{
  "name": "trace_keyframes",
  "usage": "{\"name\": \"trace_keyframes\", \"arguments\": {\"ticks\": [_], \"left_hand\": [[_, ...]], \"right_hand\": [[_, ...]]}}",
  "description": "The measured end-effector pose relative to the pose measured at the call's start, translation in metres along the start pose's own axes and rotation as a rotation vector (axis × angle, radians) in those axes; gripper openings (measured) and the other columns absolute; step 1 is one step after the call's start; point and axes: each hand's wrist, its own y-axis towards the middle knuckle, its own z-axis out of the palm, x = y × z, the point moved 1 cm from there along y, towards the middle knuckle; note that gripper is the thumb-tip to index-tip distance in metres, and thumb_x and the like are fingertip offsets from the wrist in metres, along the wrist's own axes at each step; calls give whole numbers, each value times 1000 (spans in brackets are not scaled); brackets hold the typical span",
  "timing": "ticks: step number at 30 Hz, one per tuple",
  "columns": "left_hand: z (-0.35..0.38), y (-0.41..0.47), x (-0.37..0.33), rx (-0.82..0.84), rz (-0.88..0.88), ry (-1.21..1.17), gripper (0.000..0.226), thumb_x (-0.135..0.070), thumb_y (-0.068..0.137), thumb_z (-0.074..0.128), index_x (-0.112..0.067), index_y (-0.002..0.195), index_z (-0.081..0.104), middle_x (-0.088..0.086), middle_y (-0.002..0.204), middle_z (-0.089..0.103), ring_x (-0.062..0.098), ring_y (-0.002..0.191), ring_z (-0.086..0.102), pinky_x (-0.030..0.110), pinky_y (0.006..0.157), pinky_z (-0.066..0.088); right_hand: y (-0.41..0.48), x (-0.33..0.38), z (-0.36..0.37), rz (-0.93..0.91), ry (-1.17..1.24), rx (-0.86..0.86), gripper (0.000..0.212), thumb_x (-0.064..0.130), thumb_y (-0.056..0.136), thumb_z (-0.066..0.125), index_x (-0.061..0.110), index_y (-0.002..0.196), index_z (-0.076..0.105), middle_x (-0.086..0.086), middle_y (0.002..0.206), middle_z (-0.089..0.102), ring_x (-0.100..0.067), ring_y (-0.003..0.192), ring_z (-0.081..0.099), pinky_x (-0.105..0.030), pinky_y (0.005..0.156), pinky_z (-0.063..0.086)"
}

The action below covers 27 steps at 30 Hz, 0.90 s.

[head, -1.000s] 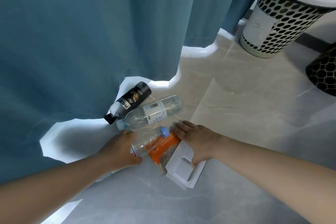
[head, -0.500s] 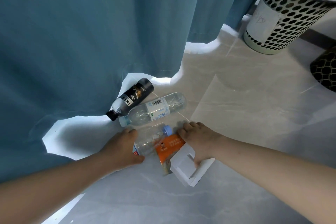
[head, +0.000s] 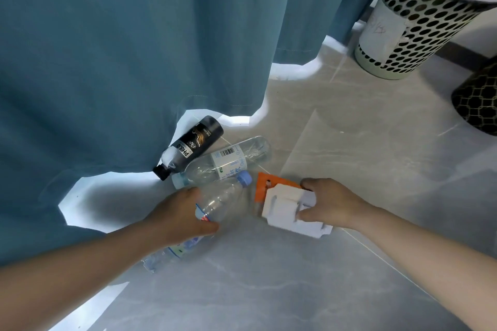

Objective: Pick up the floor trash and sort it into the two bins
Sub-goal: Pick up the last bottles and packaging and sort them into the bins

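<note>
Overhead to the left, a broad teal fabric curtain (head: pixel 134 62) hangs down to a pale grey marble-look tiled floor (head: pixel 363 236), its hem lifted into scallops near the trash. At the far right stands a tall white round plastic bin with a perforated wall (head: pixel 419 24), clear bottles showing inside its rim. Just near of it, at the right edge, a dark round bin with a gold lattice pattern (head: pixel 478 99) is partly cut off.

Both bare forearms reach in from the near side. The left hand (head: pixel 180 215) curls round the body of a clear, crushed plastic bottle with a blue cap (head: pixel 223 199), which points far and right. The right hand (head: pixel 330 204) pinches a flattened white cardboard box (head: pixel 282 209) between thumb and fingers, and a small orange printed packet (head: pixel 265 185) lies against the far side of the box; whether the hand holds the packet too I cannot tell.

Just beyond the held bottle, a clear plastic bottle with a white barcode label (head: pixel 228 161) lies on the floor. Touching its far left side is a black plastic bottle marked PH8.0 (head: pixel 193 142), cap against the curtain hem.
</note>
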Motion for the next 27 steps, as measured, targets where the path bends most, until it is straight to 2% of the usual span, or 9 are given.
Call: {"name": "trace_keyframes", "arguments": {"ticks": [2,6,10,14,17,19,22,25,27], "left_hand": [[-2,-1,-5,8,-11,-71,46,-55,59,73,-23,86,54,-10,85,61,8,79,59,24,66,47],[-17,1,-29,16,19,-150,54,-61,56,71,-29,95,52,-13,94,61,7,88,59,27,78,50],[-44,17,-68,4,59,-115,62,-65,63,72,-29,107,47,-12,107,54,11,98,53,29,84,44],[-75,31,-118,8,62,-164,53,-66,65,70,-27,96,52,-12,91,57,4,83,55,24,68,43],[-93,33,-152,35,-22,-336,56,-71,60,69,-29,94,58,-12,87,63,7,82,62,26,60,45],[-104,25,-173,107,-82,-465,64,-73,50,68,-31,98,61,-9,91,67,11,85,66,30,63,53],[-129,1,-205,179,-121,-597,74,-69,40,74,-31,103,63,-8,98,69,14,89,69,39,79,59],[-168,-30,-239,174,-167,-624,61,-59,49,80,-27,99,64,-6,92,70,15,83,70,31,65,58],[-201,-53,-264,159,-174,-617,57,-56,51,80,-24,95,65,-4,87,71,16,81,70,34,70,58]], "right_hand": [[-8,-8,-11,75,65,-124,25,29,73,74,19,77,52,-1,76,61,-24,76,61,-31,59,45],[-20,-18,-35,189,170,-294,24,29,76,73,20,73,50,4,71,59,-18,69,58,-26,51,38],[-23,-21,-62,241,338,-408,26,33,75,75,14,87,61,-1,80,66,-21,76,64,-33,63,50],[-32,-20,-95,281,517,-443,24,32,77,75,15,85,60,-3,80,65,-21,73,63,-30,58,46],[-44,-19,-120,340,593,-469,24,34,77,74,16,87,60,-5,78,65,-21,71,63,-29,56,46],[-61,-15,-138,387,594,-471,25,36,78,73,16,86,60,-5,75,65,-19,68,63,-28,54,45],[-99,-6,-173,458,645,-523,27,41,80,71,18,86,59,-4,72,65,-18,65,62,-28,54,46],[-144,9,-210,473,664,-553,28,43,81,70,19,89,59,-1,72,65,-15,65,63,-25,54,49],[-178,25,-236,479,697,-550,29,44,82,70,20,93,57,4,75,64,-11,67,63,-18,52,47]]}}
